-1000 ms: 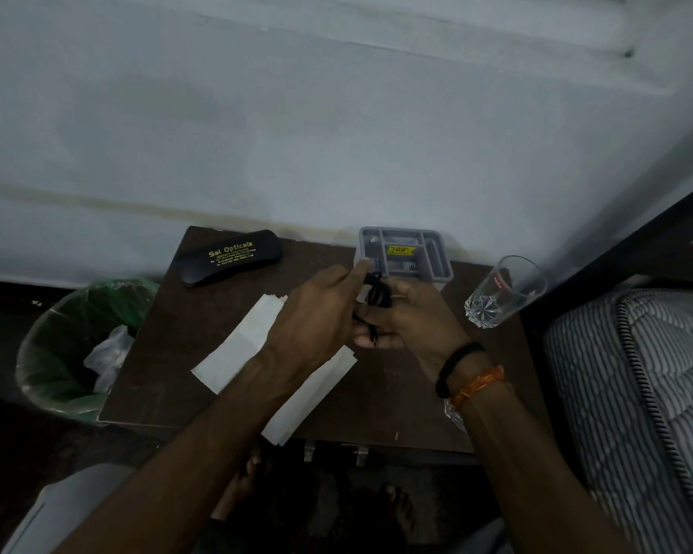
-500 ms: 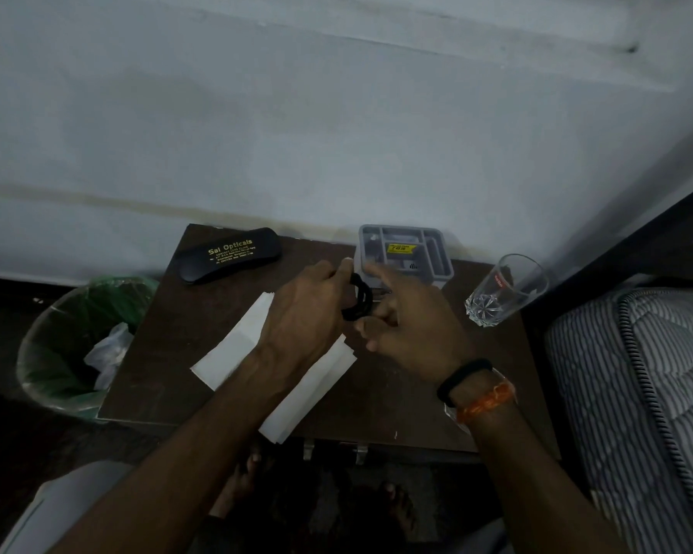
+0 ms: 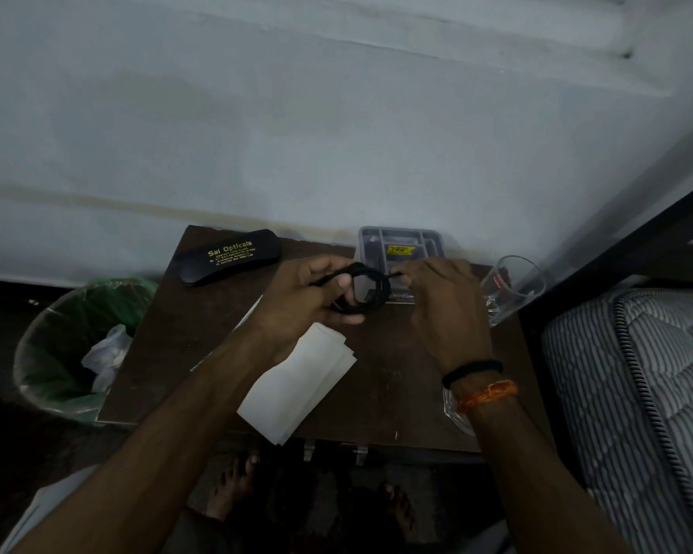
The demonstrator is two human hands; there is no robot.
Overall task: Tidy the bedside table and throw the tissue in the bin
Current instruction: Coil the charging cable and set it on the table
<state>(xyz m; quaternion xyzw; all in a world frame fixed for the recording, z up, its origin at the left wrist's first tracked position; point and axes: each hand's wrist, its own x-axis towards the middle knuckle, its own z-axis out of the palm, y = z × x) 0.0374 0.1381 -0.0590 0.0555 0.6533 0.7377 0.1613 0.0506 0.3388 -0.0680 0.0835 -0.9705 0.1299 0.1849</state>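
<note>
Over the dark brown bedside table (image 3: pixel 169 353), both hands work a black cable (image 3: pixel 371 291) wound into a loop. My left hand (image 3: pixel 309 301) grips the loop's left side, thumb through it. My right hand (image 3: pixel 441 301) pinches the cable's end at the loop's upper right. A white folded tissue (image 3: pixel 301 389) lies on the table beneath my left forearm, which hides part of it. The green-lined bin (image 3: pixel 73 345) stands on the floor left of the table, with crumpled white waste inside.
A black glasses case (image 3: pixel 229 259) lies at the table's back left. A grey compartment tray (image 3: pixel 401 245) sits against the wall. A clear glass (image 3: pixel 513 285) stands at the right, a glass dish (image 3: pixel 457 413) under my right wrist. A striped mattress (image 3: pixel 641 393) borders the right.
The cable has gone from a small bundle between my hands to a wider round loop. My right hand has shifted right and now pinches the cable's end.
</note>
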